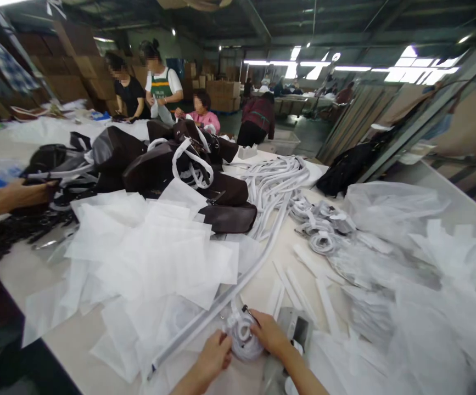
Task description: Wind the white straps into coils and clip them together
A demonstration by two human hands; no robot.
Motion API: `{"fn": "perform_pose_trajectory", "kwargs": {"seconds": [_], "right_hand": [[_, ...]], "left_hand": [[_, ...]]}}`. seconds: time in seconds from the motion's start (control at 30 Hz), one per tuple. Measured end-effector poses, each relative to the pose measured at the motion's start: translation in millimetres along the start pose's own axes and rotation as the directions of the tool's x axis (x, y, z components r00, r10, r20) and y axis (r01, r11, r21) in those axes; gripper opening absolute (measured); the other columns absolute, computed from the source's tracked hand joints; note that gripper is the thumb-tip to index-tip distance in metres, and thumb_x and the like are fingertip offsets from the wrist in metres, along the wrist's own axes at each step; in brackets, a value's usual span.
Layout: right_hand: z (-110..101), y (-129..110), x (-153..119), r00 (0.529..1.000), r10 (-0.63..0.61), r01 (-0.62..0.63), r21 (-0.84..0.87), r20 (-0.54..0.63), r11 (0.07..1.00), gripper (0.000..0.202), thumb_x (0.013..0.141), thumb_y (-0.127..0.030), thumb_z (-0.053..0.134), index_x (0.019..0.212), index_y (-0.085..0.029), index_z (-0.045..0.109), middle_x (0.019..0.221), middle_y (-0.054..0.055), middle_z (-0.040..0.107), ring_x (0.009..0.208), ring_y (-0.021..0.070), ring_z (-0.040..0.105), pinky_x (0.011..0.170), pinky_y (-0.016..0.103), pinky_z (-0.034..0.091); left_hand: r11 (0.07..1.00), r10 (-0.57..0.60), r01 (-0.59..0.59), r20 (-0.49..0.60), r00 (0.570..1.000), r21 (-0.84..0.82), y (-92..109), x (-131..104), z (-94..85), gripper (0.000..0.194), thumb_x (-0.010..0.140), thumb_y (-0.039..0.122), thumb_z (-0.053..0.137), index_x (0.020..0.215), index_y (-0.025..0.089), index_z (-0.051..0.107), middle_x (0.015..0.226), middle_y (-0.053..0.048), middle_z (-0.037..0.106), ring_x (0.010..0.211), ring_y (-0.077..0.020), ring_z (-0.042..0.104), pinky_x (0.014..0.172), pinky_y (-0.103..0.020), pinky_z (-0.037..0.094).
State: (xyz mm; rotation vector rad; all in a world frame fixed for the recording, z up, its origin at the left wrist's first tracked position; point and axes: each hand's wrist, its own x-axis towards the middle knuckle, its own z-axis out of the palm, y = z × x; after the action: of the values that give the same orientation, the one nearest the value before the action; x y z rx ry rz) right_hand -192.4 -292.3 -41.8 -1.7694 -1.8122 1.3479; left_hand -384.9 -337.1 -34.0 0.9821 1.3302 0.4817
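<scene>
Low in the view, a coiled strap [246,350] in white wrapping sits between my two hands, just above the table. My left hand [215,351] pinches the coil's left edge, its fingers bent together. From the right, my right hand [269,332] grips the coil near a small dark metal clip [245,309]. A grey device [297,323], perhaps a tape dispenser, is beside my right wrist and partly hidden by it. One long wrapped strap [221,304] runs diagonally behind my left hand.
White sheets [139,247] are heaped at the left, before dark brown bags [229,216]. Straps [279,175] lie in a long bundle, with finished coils [322,238] nearby. Clear plastic bags [390,203] cover the right side. A co-worker's hand [26,195] reaches in from the left.
</scene>
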Motion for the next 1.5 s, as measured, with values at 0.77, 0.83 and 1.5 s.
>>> {"fn": "perform_pose_trajectory", "kwargs": {"seconds": [0.77, 0.83, 1.5], "right_hand": [[45, 16, 39, 0.911, 0.035, -0.177, -0.313, -0.411, 0.933, 0.052, 0.094, -0.027, 0.028, 0.14, -0.008, 0.044, 0.156, 0.02, 0.024, 0.146, 0.0327, 0.017, 0.119, 0.054, 0.015], [31, 14, 29, 0.916, 0.059, -0.191, -0.303, -0.397, 0.934, 0.055, 0.097, -0.031, 0.018, 0.139, -0.005, 0.044, 0.156, 0.019, 0.024, 0.146, 0.0288, 0.019, 0.119, 0.049, 0.019], [26, -57, -33, 0.997, 0.053, -0.079, -0.55, -0.063, 0.832, 0.082, 0.058, -0.021, 0.056, 0.138, -0.007, 0.044, 0.129, 0.021, 0.053, 0.117, 0.0355, 0.049, 0.097, 0.047, 0.042]], "left_hand": [[0.706, 0.167, -0.269, 0.214, 0.962, 0.655, -18, 42, 17.5, 0.082, 0.078, 0.024, 0.059, 0.149, 0.009, 0.02, 0.158, -0.016, 0.0, 0.148, -0.0336, -0.002, 0.119, -0.059, 0.005], [0.785, 0.261, -0.324, 0.191, 0.946, 0.529, -17, 30, 4.1, 0.075, 0.083, 0.024, 0.051, 0.15, 0.013, 0.019, 0.16, -0.013, 0.001, 0.149, -0.0296, 0.0, 0.12, -0.055, 0.007], [0.88, -0.184, 0.234, 0.157, 0.97, -0.414, 18, -29, -26.2, 0.059, 0.075, 0.057, 0.06, 0.118, 0.017, 0.055, 0.126, -0.015, 0.058, 0.109, -0.0277, 0.056, 0.087, -0.038, 0.046]]}}
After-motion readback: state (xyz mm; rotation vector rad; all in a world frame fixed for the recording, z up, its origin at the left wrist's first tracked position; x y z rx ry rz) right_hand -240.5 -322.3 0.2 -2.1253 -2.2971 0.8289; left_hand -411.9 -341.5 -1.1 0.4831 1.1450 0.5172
